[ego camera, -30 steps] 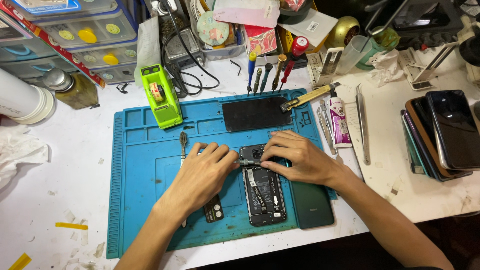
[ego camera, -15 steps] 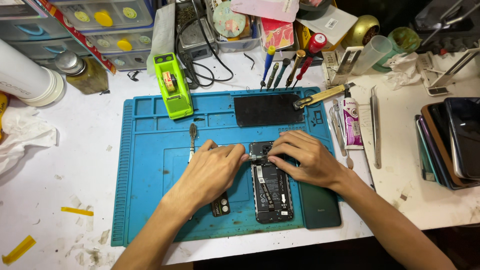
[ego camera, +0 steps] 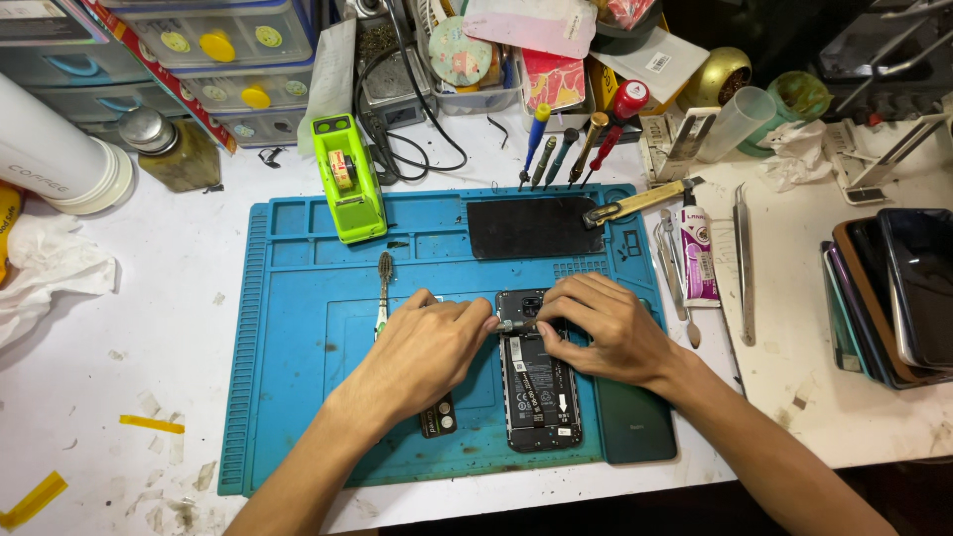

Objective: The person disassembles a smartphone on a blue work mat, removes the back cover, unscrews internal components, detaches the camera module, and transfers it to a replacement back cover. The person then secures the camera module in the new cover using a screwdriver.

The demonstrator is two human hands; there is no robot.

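Observation:
An opened smartphone (ego camera: 539, 382) lies face down on the blue repair mat (ego camera: 298, 328), its back cover off and its insides showing. My left hand (ego camera: 432, 342) rests at the phone's upper left, fingers curled around a small metal tool whose tip reaches over the phone's top. My right hand (ego camera: 596, 328) presses on the phone's upper right edge, fingertips meeting the tool tip. The dark green back cover (ego camera: 635, 422) lies just right of the phone. A small camera-module piece (ego camera: 438, 417) sits below my left wrist.
A green tape dispenser (ego camera: 347, 179), a black pad (ego camera: 534, 226) and a brush (ego camera: 383, 278) sit on the mat's upper part. Tweezers (ego camera: 743, 258), a glue tube (ego camera: 697, 253), stacked phones (ego camera: 893, 298), screwdrivers (ego camera: 566, 149), parts drawers (ego camera: 199, 50) and crumpled tissue (ego camera: 40, 268) surround it.
The view has shifted slightly, so the mat sits a little lower in frame. Both hands stay at the phone's top with only small finger movements.

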